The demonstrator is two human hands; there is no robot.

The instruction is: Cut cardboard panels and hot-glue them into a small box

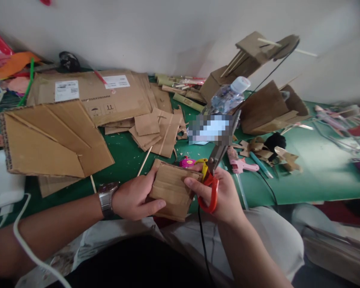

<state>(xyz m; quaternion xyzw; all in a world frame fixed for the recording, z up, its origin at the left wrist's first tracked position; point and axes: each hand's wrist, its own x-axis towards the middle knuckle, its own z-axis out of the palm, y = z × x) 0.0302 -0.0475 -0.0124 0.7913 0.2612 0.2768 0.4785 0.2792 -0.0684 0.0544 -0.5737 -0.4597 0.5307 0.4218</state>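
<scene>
My left hand (135, 197), with a metal watch on its wrist, grips a small square piece of corrugated cardboard (171, 192) from the left, thumb along its lower edge. My right hand (225, 196) holds scissors (211, 176) with red and yellow handles, the blades pointing up and away. Two fingertips of that hand also touch the cardboard's right edge. Both hands hover over my lap at the front edge of a green table (318, 172).
Large cardboard sheets (57, 136) and flattened boxes (99, 94) cover the table's left. Cut scraps, wooden sticks, a plastic bottle (229, 96), a pink glue gun (241, 164) and a cardboard model (252, 54) lie behind. A white device with cable (1, 182) sits at left.
</scene>
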